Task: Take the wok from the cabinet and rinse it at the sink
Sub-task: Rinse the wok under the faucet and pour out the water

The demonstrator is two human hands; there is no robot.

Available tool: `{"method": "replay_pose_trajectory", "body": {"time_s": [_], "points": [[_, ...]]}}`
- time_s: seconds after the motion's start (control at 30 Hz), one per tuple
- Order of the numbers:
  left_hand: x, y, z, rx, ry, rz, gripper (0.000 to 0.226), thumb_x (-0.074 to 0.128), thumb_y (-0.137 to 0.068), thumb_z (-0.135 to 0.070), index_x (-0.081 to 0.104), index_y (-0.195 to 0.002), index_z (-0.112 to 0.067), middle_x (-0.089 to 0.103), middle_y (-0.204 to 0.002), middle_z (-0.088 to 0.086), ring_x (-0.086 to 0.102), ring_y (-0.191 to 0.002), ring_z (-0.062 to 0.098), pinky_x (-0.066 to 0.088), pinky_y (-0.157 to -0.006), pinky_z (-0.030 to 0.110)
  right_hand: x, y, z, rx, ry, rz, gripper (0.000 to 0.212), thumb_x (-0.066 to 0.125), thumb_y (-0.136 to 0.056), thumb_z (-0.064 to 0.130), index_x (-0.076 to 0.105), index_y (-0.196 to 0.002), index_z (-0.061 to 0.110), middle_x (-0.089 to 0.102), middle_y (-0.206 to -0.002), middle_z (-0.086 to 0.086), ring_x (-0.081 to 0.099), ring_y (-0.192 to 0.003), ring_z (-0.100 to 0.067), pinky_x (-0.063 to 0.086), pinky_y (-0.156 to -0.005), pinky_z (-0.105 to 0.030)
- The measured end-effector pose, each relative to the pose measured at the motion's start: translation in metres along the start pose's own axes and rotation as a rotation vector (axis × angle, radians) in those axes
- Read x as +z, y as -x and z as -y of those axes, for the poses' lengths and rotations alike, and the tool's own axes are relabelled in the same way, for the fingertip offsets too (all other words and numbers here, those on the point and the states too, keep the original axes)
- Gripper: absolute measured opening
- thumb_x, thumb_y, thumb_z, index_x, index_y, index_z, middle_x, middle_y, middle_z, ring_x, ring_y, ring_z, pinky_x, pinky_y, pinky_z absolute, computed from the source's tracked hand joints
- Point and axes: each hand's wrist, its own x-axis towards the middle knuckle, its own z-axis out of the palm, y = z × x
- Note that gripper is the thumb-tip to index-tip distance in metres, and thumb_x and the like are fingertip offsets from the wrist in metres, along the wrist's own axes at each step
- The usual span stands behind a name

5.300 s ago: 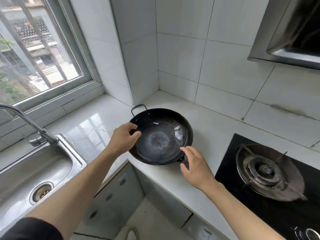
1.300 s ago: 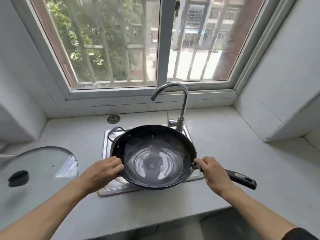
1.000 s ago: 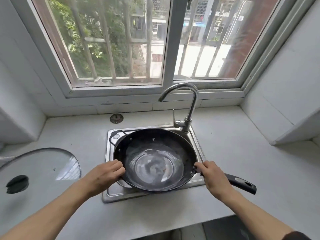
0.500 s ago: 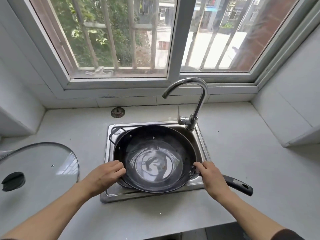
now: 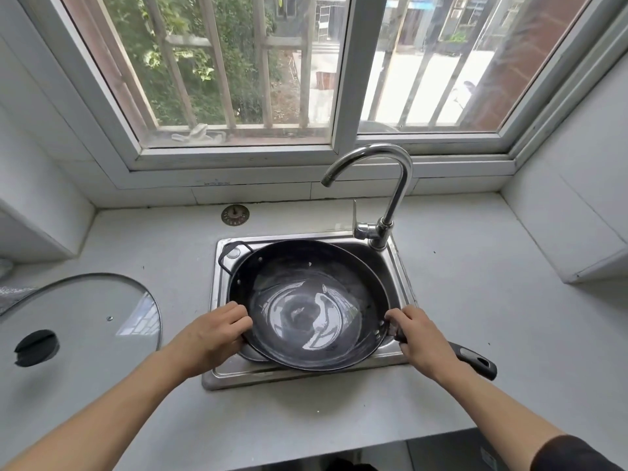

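- The fetching part looks done: the wok (image 5: pixel 307 302) is already at the sink (image 5: pixel 402 278), sitting in the basin and filling nearly all of it, with its near edge riding up over the sink's front rim.
- The rinse itself has not begun, as far as I can judge: no water runs from the faucet (image 5: pixel 390 185), whose spout curves out over the far side of the sink, above the wok's back edge.
- Left hand (image 5: pixel 212 334): the grip is closed on the wok's near-left rim, fingers curled over the edge.
- Right hand (image 5: pixel 418 334): the grip is wrapped around the base of the long handle (image 5: pixel 475 360), which sticks out over the worktop (image 5: pixel 475 300) to the right of the sink.
- What is left: turn on the water, swirl it around, tip it out.
- Contents: the wok holds no food or standing water that I can make out; its dark inside only shows glossy reflections. The small loop handle points to the sink's far-left corner.
- Left of the sink, 1 glass lid (image 5: pixel 78 331) lies flat on the worktop; behind the sink lies 1 round strainer plug (image 5: pixel 235 215).
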Motion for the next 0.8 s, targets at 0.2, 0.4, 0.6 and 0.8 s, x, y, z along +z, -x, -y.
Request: {"method": "replay_pose_trajectory", "body": {"time_s": [0.2,0.4,0.6,0.8], "points": [[-0.011,-0.007,-0.006,-0.028,0.070,0.025,0.025,0.070,-0.076,-0.020,0.049,-0.090,-0.019,0.046,-0.093,-0.009,0.046,-0.083,0.015,0.048,-0.064,0.027,-0.006,-0.006,0.000,-0.011,-0.008,0.074,0.042,0.063,-0.073,0.009,0.056,-0.111,0.026,0.048,-0.105,0.005,0.050,-0.097,-0.019,0.048,-0.077,-0.030],[-0.018,-0.011,-0.011,-0.060,0.083,0.009,0.029,0.069,-0.079,-0.041,0.055,-0.092,-0.020,0.052,-0.093,-0.009,0.048,-0.082,0.015,0.049,-0.067,0.030,-0.008,-0.011,-0.003,-0.031,-0.034,0.104,0.040,0.063,-0.076,0.012,0.057,-0.114,0.025,0.050,-0.107,0.003,0.052,-0.098,-0.020,0.048,-0.080,-0.029],[-0.022,-0.018,-0.013,-0.207,0.067,-0.042,0.043,0.052,-0.090,-0.064,0.062,-0.106,-0.025,0.059,-0.107,-0.012,0.054,-0.099,0.010,0.047,-0.087,0.027,-0.018,-0.028,-0.006,-0.098,-0.072,0.124,0.044,0.061,-0.080,0.016,0.056,-0.122,0.026,0.050,-0.117,0.005,0.051,-0.107,-0.015,0.047,-0.092,-0.027],[-0.020,-0.038,-0.016,-0.384,-0.006,-0.049,0.048,0.043,-0.089,-0.062,0.063,-0.110,-0.023,0.059,-0.116,-0.009,0.054,-0.108,0.014,0.048,-0.092,0.031,-0.032,-0.055,0.003,-0.173,-0.178,-0.047,0.044,0.054,-0.082,0.018,0.054,-0.125,0.028,0.051,-0.119,0.006,0.049,-0.111,-0.014,0.043,-0.099,-0.028]]}}
